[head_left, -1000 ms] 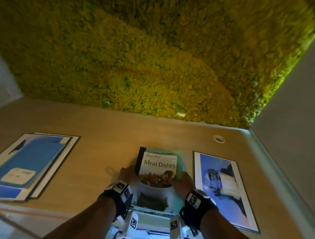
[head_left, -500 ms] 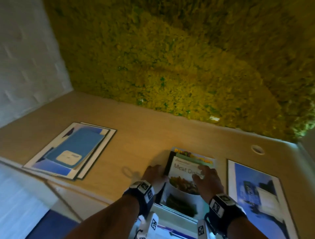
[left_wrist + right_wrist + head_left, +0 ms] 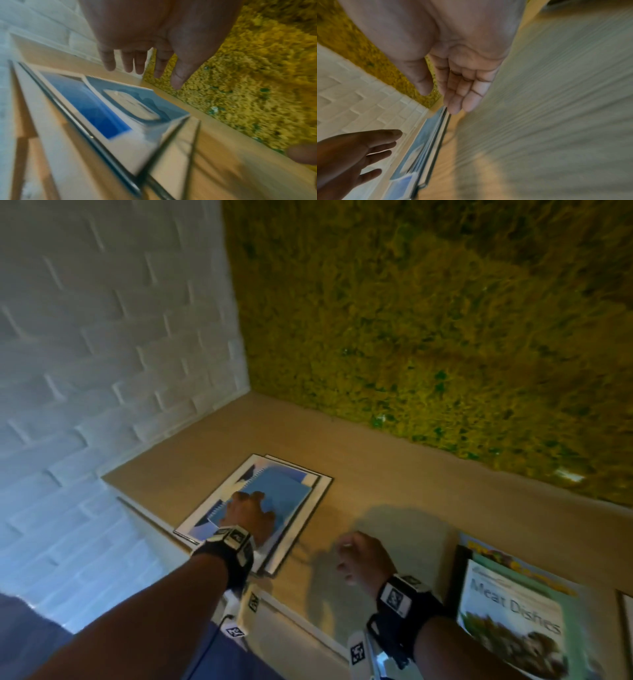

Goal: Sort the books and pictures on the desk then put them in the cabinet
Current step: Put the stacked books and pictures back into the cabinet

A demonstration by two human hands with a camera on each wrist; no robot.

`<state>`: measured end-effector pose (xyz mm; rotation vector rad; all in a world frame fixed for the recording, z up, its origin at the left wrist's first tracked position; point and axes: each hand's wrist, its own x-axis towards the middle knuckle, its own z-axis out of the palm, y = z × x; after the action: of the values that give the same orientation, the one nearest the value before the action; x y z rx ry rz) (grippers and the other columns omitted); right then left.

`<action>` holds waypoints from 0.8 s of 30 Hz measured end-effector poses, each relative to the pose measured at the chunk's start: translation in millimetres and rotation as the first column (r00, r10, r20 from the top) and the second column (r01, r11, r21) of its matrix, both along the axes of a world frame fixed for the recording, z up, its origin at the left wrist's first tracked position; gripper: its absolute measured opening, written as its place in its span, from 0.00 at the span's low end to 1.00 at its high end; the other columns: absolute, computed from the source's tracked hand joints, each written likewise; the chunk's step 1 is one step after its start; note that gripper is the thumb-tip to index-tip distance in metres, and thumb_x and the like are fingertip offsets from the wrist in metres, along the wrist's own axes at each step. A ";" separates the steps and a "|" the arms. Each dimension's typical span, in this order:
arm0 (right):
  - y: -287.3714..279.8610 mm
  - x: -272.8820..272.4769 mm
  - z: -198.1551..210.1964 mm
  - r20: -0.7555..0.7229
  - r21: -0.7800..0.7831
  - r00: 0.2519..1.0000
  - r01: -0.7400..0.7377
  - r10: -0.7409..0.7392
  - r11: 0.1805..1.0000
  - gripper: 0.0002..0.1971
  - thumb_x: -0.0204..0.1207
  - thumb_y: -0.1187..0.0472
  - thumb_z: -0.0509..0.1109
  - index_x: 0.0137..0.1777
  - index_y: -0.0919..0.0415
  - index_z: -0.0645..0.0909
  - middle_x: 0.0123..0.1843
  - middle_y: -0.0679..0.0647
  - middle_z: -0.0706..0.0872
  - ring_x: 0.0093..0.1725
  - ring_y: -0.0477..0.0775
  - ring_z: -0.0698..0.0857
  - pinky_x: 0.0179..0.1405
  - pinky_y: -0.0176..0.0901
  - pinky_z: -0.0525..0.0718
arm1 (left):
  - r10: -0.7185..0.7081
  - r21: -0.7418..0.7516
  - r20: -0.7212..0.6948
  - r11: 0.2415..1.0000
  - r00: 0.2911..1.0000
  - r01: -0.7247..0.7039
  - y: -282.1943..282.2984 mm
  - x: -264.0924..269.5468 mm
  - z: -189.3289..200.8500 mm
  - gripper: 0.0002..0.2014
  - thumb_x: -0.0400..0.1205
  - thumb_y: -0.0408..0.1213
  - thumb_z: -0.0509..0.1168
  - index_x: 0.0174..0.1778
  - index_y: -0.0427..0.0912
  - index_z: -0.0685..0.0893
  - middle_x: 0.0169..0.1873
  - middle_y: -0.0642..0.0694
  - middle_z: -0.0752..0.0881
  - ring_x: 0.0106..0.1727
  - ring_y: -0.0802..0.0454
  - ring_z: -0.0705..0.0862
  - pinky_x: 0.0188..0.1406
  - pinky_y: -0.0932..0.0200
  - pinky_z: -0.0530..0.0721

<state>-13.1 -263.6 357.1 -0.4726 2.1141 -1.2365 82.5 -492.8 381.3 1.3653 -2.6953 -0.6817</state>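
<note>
A blue spiral notebook (image 3: 281,491) lies on top of two white-bordered pictures (image 3: 310,525) near the desk's left end. My left hand (image 3: 248,506) hovers over the notebook, and in the left wrist view its fingers (image 3: 109,63) are straight and spread above the notebook (image 3: 137,106), holding nothing. My right hand (image 3: 359,556) hangs over bare desk just right of that stack, fingers (image 3: 453,97) relaxed and empty. The "Meat Dishes" book (image 3: 513,621) lies on other books at the right.
The wooden desk (image 3: 394,481) meets a white brick wall (image 3: 102,371) on the left and a yellow-green moss wall (image 3: 445,337) behind. Another picture's edge (image 3: 627,611) shows at the far right. The desk's front edge (image 3: 301,625) runs just below my wrists.
Both hands let go of the "Meat Dishes" book and moved left. The left hand now reaches over the blue notebook, and my view has swung left.
</note>
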 end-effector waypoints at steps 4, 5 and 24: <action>-56.0 11.7 -10.9 0.067 0.017 0.996 -0.060 0.059 0.998 0.10 0.66 0.51 0.69 0.45 0.52 0.83 0.34 0.51 0.88 0.33 0.52 0.88 0.37 0.49 0.88 | 0.104 0.047 0.087 0.993 0.991 -0.108 -54.2 20.6 -12.1 0.31 0.75 0.55 0.68 0.74 0.52 0.71 0.71 0.40 0.74 0.72 0.36 0.76 0.71 0.35 0.76; -66.5 13.1 -13.8 0.039 0.038 0.997 -0.075 0.073 0.996 0.13 0.61 0.48 0.68 0.43 0.53 0.83 0.33 0.52 0.87 0.33 0.53 0.87 0.38 0.50 0.87 | 0.092 0.063 0.124 0.993 0.988 -0.101 -59.4 23.9 -15.1 0.33 0.73 0.56 0.70 0.73 0.52 0.70 0.68 0.40 0.75 0.69 0.37 0.77 0.70 0.35 0.78; -28.7 -3.8 -19.9 0.285 0.016 0.931 0.234 -0.229 0.972 0.14 0.71 0.53 0.71 0.48 0.63 0.87 0.47 0.70 0.91 0.44 0.70 0.93 0.43 0.62 0.92 | 0.291 0.779 -0.302 0.624 0.908 0.059 24.2 27.7 -25.3 0.17 0.84 0.21 0.61 0.59 0.49 0.76 0.47 0.34 0.88 0.40 0.35 0.85 0.29 0.51 0.86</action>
<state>-16.9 -292.3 337.2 -0.0438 1.9500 -1.3651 110.3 -468.6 356.0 1.2654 -1.9689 -2.0268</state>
